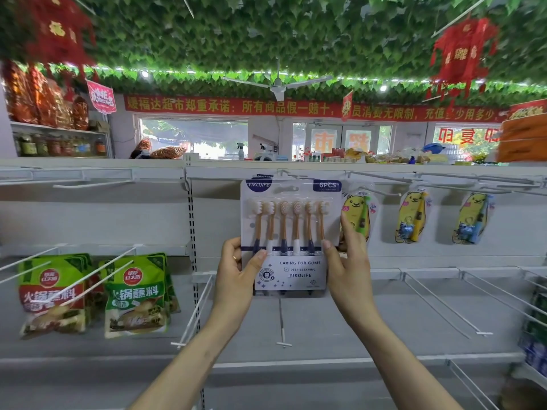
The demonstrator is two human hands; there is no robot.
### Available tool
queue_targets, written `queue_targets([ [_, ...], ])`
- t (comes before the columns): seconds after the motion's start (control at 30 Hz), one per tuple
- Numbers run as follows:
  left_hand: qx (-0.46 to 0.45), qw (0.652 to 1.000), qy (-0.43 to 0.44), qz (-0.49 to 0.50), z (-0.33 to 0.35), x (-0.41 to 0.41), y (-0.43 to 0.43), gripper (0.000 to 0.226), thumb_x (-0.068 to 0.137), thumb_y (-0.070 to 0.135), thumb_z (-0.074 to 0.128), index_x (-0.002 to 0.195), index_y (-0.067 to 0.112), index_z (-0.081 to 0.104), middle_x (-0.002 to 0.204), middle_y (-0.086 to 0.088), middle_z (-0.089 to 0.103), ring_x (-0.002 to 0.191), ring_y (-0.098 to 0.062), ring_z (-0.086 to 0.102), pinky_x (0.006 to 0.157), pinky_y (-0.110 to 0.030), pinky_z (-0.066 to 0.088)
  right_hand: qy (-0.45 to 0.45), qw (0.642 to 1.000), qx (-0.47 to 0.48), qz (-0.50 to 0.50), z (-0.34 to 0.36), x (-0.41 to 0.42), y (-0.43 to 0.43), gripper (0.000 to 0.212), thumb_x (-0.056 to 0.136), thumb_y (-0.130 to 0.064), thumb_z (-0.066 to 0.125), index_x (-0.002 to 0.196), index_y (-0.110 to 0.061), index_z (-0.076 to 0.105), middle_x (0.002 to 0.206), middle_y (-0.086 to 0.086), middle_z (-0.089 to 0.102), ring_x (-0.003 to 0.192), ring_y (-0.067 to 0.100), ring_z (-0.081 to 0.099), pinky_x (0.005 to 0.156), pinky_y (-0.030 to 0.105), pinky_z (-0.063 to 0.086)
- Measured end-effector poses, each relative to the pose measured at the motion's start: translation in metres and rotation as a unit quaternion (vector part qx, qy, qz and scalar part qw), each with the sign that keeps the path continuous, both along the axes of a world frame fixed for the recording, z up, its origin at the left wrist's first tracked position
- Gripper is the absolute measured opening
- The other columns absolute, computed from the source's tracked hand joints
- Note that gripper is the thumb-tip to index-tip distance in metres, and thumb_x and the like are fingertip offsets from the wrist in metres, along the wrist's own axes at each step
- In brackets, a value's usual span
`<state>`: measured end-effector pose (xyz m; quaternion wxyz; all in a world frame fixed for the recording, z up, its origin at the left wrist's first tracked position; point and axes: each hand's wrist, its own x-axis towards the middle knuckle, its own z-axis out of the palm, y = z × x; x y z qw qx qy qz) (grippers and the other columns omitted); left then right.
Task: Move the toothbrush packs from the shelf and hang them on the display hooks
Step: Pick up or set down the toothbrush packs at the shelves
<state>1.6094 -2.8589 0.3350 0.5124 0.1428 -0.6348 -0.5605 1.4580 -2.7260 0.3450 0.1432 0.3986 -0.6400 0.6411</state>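
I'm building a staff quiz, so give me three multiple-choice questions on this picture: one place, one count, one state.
1. Where do the sauce pouches hang?
A) lower left hooks
B) upper right hooks
C) top shelf

2. How many brushes are in the toothbrush pack?
A) four
B) six
C) eight

3. How is that pack held?
A) by both hands
B) by one hand
C) by no hand

Answers:
1 A: they hang low on the left.
2 B: six brush heads show.
3 A: the left hand and right hand each grip a side.
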Motion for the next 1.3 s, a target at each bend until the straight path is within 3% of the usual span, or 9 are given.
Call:
queue_targets([
  [0.17,-0.006,1.0,-0.007,-0.003,-0.001,0.001,-0.003,0.03,0.097,0.026,0.072,0.122,0.033,0.057,0.112,0.01,0.076,0.107,-0.011,0.073,0.099,-0.05,0.059,-0.004,1.0,0.005,-0.012,0.002,0.008,0.0,0.063,0.108,-0.02,0.057,0.165,-0.029,0.031,0.145,-0.018,0.036,0.139,-0.001,0.035,0.124,0.041,0.038],
  [0.37,-0.013,1.0,-0.014,-0.001,0.002,0.001,-0.005,0.03,0.098,0.028,0.072,0.122,0.036,0.057,0.113,0.008,0.076,0.105,-0.01,0.073,0.095,-0.047,0.061,-0.007,1.0,-0.011,-0.013,-0.002,0.001,-0.006,0.061,0.108,-0.023,0.057,0.164,-0.028,0.032,0.139,-0.019,0.039,0.134,-0.003,0.043,0.116,0.046,0.048],
  [0.47,-0.01,1.0,-0.018,-0.001,0.001,0.0,-0.005,0.029,0.098,0.028,0.071,0.122,0.036,0.058,0.112,0.01,0.076,0.104,-0.009,0.074,0.093,-0.046,0.063,-0.002,1.0,-0.013,-0.015,-0.006,-0.004,-0.006,0.061,0.108,-0.026,0.056,0.164,-0.032,0.031,0.14,-0.018,0.041,0.139,0.006,0.045,0.114,0.049,0.049],
  [0.7,-0.013,1.0,-0.024,-0.005,-0.002,0.003,-0.003,0.028,0.098,0.03,0.071,0.123,0.035,0.058,0.112,0.011,0.076,0.106,-0.01,0.073,0.09,-0.039,0.062,-0.003,1.0,-0.004,-0.01,-0.009,-0.004,-0.005,0.061,0.109,-0.029,0.055,0.164,-0.036,0.029,0.135,-0.041,0.036,0.14,0.004,0.044,0.115,0.049,0.048],
  [0.87,-0.033,0.999,-0.034,0.017,-0.007,0.009,-0.005,0.033,0.095,0.029,0.075,0.124,0.031,0.059,0.116,0.012,0.071,0.105,0.003,0.067,0.089,-0.023,0.057,-0.023,1.0,-0.015,-0.014,-0.013,0.001,0.0,0.06,0.107,-0.033,0.058,0.162,-0.037,0.033,0.144,-0.018,0.042,0.134,0.008,0.051,0.11,0.048,0.053],
  [0.97,-0.054,0.996,-0.055,0.046,-0.014,0.016,-0.007,0.04,0.094,0.033,0.076,0.128,0.029,0.057,0.122,0.017,0.065,0.107,0.011,0.061,0.085,-0.007,0.047,-0.028,0.999,-0.021,-0.026,-0.016,0.005,0.007,0.057,0.107,-0.03,0.058,0.16,-0.033,0.037,0.139,-0.006,0.046,0.117,0.004,0.058,0.098,0.034,0.059],
  [1.13,-0.063,0.993,-0.063,0.08,-0.029,0.029,-0.015,0.04,0.093,0.03,0.078,0.127,0.029,0.058,0.123,0.009,0.064,0.114,0.0,0.06,0.095,-0.02,0.05,-0.042,0.997,-0.005,-0.064,-0.029,0.011,0.018,0.051,0.106,-0.022,0.06,0.154,-0.022,0.044,0.132,0.004,0.049,0.105,0.0,0.058,0.081,0.009,0.052],
  [1.23,-0.072,0.99,-0.079,0.09,-0.036,0.038,-0.011,0.038,0.093,0.031,0.078,0.126,0.031,0.057,0.121,0.01,0.063,0.109,0.001,0.061,0.091,-0.017,0.051,-0.04,0.995,0.009,-0.094,-0.042,0.017,0.025,0.047,0.105,-0.022,0.062,0.149,-0.026,0.046,0.129,0.001,0.05,0.105,0.004,0.058,0.088,0.022,0.055],
  [1.3,-0.096,0.984,-0.091,0.119,-0.044,0.045,-0.004,0.035,0.094,0.034,0.077,0.122,0.034,0.056,0.116,0.011,0.063,0.107,-0.007,0.063,0.091,-0.029,0.054,-0.033,0.991,0.034,-0.122,-0.052,0.023,0.031,0.048,0.105,-0.022,0.063,0.15,-0.026,0.045,0.13,0.0,0.049,0.108,0.011,0.058,0.094,0.038,0.057],
])
